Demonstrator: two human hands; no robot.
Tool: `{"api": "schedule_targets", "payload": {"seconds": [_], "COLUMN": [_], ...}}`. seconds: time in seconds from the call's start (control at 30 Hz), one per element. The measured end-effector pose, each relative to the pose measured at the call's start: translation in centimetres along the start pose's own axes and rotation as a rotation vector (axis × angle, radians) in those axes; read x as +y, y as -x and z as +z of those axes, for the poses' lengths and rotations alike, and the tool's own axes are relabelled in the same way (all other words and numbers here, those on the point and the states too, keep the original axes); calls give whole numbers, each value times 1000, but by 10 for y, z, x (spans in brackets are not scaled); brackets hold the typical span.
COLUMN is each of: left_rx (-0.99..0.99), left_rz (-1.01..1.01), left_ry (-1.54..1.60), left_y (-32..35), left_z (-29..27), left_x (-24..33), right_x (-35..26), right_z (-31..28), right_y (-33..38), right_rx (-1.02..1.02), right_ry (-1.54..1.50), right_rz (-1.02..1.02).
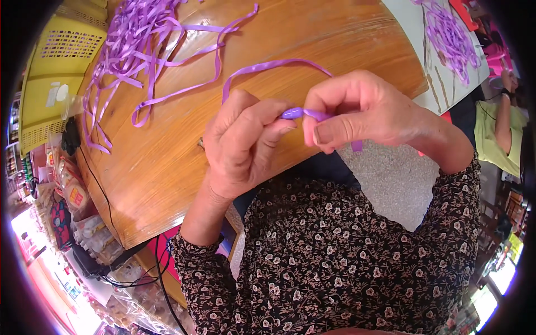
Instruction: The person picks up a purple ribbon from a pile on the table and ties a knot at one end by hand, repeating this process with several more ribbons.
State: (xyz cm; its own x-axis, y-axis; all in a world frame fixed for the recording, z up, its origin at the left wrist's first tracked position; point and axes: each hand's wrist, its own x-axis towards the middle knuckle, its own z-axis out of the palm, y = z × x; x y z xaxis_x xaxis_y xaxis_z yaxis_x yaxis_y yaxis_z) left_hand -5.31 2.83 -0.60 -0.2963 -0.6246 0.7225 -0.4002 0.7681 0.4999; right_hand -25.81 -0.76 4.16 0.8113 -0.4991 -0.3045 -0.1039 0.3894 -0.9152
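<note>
My left hand [241, 139] is closed, its thumb and forefinger pinching a small glossy purple piece [292, 113], perhaps a bead or clip. From that piece a purple ribbon [315, 115] runs into my right hand [357, 114], which grips it between thumb and fingers. A short ribbon end hangs below the right hand. Behind both hands, a longer purple strip [279, 62] arcs over the wooden table. The hands are held close together above the table's near edge. What lies inside the left fist is hidden.
A heap of purple ribbons [139, 28] covers the table's far left, beside a yellow plastic basket [61, 72]. More ribbons [449, 39] lie on a white surface at the far right, where another person in a green top [499, 131] sits. Black cables [100, 190] hang at the left edge.
</note>
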Motion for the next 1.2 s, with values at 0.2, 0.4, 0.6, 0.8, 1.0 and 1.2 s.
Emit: {"api": "schedule_targets", "payload": {"seconds": [0.2,0.4,0.6,0.8,1.0,1.2], "left_rx": [50,27,89,100,80,2], "left_rz": [-243,-330,-531,-561,-459,-357], "left_ry": [187,216,327,289,153,-41], "left_y": [0,-4,-3,-1,-11,-23], "left_z": [-10,-12,-10,-10,-7,1], "left_x": [6,7,4,-3,0,4], "right_x": [-17,-14,-15,-20,-24,-56], "right_z": [-9,-20,-30,-39,-52,-93], "right_y": [10,6,6,19,43,96], "right_rx": [270,378,353,401,526,726], "right_ry": [253,331,256,196,154,205], "right_rz": [3,-98,-173,-283,-378,-417]}}
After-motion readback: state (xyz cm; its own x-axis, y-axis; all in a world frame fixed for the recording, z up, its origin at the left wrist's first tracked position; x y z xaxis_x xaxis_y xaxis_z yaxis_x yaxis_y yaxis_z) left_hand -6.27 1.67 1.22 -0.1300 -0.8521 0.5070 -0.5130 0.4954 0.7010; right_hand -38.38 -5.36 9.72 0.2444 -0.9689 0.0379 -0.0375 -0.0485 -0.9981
